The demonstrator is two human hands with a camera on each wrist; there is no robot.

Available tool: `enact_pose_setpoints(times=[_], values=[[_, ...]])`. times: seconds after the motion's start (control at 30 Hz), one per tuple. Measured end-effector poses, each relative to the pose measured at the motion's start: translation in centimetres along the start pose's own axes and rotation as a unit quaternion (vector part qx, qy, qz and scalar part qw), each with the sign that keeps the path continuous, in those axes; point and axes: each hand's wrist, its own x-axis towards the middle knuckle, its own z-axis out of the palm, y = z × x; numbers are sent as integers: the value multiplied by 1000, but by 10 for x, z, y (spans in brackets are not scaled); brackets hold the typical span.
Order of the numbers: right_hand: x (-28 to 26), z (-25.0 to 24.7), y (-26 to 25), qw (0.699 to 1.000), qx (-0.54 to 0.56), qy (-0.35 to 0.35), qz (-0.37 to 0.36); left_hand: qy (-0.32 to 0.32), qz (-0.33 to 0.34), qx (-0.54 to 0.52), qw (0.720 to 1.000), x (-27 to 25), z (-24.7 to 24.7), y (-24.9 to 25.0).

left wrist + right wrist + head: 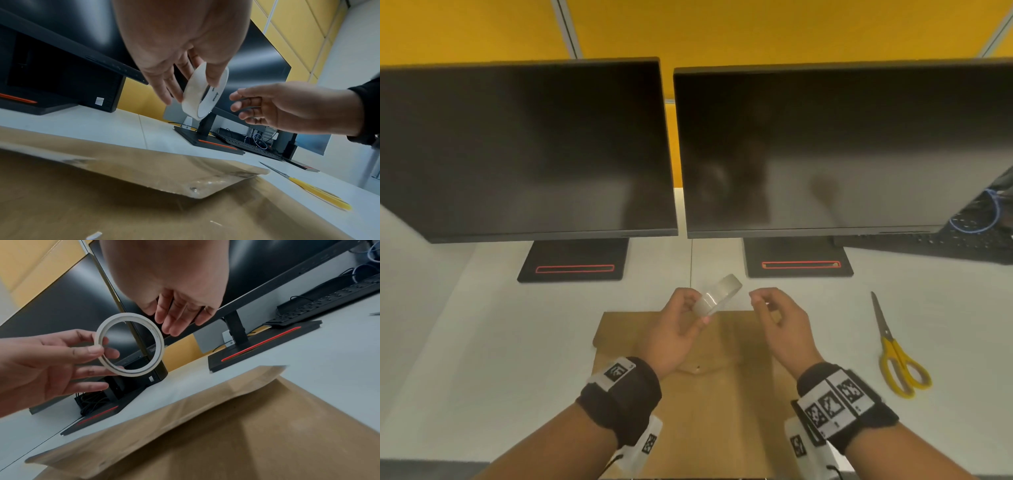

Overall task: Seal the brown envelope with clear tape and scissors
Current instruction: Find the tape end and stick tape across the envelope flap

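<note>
- A white desk (482, 325) stands before a yellow partition wall, with two dark monitors (527, 150) side by side at its back and a black keyboard (962, 240) pushed away at the far right.
- The brown envelope (722, 411) lies flat on the desk directly under both wrists, its long axis running away from the person toward the monitors. Its flap is folded down with the pointed tip toward the person, and in the left wrist view that tip stands slightly proud of the body, so to my eye it is not yet taped.
- The left hand (678, 329) holds the tape roll (717, 298) in the air above the far end of the envelope, thumb across the outer band and fingers behind it, the roll tilted with its open ring facing the right hand.
- The right hand (779, 322) hovers just beside the roll without touching it, gripping nothing, fingers loosely bent and their tips pointed at the rim.
- The move seems to turn on that small gap: the right hand is placed to find and peel the loose end, pulling rightward while the left steadies the roll. I cannot make out the loose end itself.
- The yellow-handled scissors (893, 353) lie on the desk well to the right of the envelope, blades pointing away from the person, handles nearest; the right hand is the closer one to them.
</note>
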Motion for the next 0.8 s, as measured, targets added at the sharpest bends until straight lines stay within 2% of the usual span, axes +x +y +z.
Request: enact_pose_setpoints(times=[0.27,0.43,0.67,0.8], values=[[10,-8,-10,994,90,-55,36,-1,31,11,999,4,5,0],[13,-11,-7,994,99,-51,7,-14,44,39,998,2,9,-1],[9,-15,-4,992,107,-53,37,-14,87,97,991,0,9,7],[2,-15,-2,993,102,-59,-4,-41,117,125,984,2,6,13]])
